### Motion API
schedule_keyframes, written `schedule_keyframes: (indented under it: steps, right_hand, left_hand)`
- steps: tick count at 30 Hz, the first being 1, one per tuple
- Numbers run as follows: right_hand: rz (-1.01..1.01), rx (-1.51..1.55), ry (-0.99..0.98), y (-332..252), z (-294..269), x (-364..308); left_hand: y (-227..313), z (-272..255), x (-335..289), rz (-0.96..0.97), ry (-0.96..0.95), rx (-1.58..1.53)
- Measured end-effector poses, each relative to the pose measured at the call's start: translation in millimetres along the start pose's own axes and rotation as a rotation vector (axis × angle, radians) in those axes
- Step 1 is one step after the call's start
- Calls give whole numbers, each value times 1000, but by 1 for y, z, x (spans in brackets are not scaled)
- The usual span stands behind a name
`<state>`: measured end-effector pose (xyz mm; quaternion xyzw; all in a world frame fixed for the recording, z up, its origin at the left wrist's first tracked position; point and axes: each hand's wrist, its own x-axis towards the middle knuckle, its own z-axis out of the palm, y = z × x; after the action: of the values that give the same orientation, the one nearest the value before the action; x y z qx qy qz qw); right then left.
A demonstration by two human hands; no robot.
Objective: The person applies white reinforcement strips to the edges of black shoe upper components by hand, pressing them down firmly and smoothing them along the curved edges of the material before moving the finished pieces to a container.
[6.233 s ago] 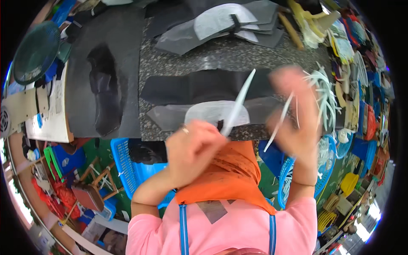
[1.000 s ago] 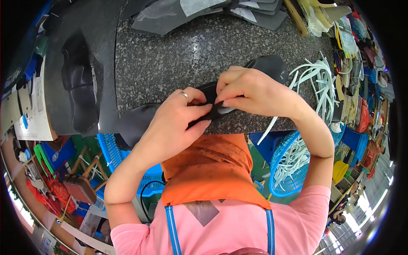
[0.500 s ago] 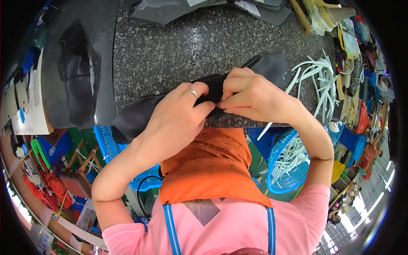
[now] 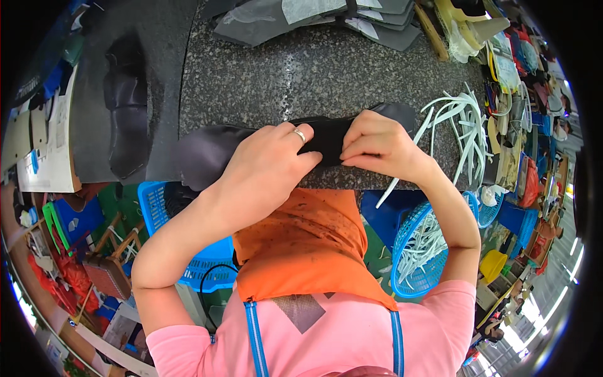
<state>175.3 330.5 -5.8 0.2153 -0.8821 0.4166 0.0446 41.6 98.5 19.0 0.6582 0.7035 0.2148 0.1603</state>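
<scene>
A long black leather piece (image 4: 204, 154) lies across the near edge of the speckled stone tabletop (image 4: 251, 81), its ends showing on either side of my hands. My left hand (image 4: 267, 166), with a ring on one finger, is closed on the near middle of this piece, thumb against curled fingers. To its right, my right hand (image 4: 380, 144) pinches the piece's edge between thumb and fingers. A dark strip of it shows between both hands. Whatever lies inside the pinches is hidden.
At left, a similar black leather piece (image 4: 129, 107) rests on a dark mat (image 4: 166, 75). Pale strips (image 4: 461, 119) hang over the table's right side, above a blue basket (image 4: 433, 276) holding more. Grey sheets (image 4: 257, 22) are stacked at the back. Another blue crate (image 4: 210, 257) stands below left.
My right hand has moved right, away from my left, widening the gap between them. The black leather piece lies flatter along the edge. The whole view has shifted slightly.
</scene>
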Motion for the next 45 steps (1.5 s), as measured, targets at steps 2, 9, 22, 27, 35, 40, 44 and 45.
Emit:
schedule_keyframes:
  steps: [2,9,22,27,35,40,44,45]
  right_hand:
    - [180,43,1,-6,-2,5]
    - [62,12,57,7,2,-9]
    - [507,1351,460,-57,18,45]
    - [461,1636,409,-67,31,45]
    - [444,-307,35,-85,6,-45]
    - [496,-643,-44,-67,26,-94]
    - [543,-29,496,-53,32,-96]
    - [563,71,618,-51,32,-96]
  left_hand:
    - [-1,-1,1,8,-2,17]
    - [1,-1,0,2,18,31]
    - [31,-14,-12,-304,637,-1504]
    - [22,-8,-14,-377,492,-2005]
    - [-81,-82,-54,-655,918,-85]
    - [-70,-40,68,-190,662,364]
    - [-88,-28,134,-94,594,191]
    - [-83,-36,132,-75,611,49]
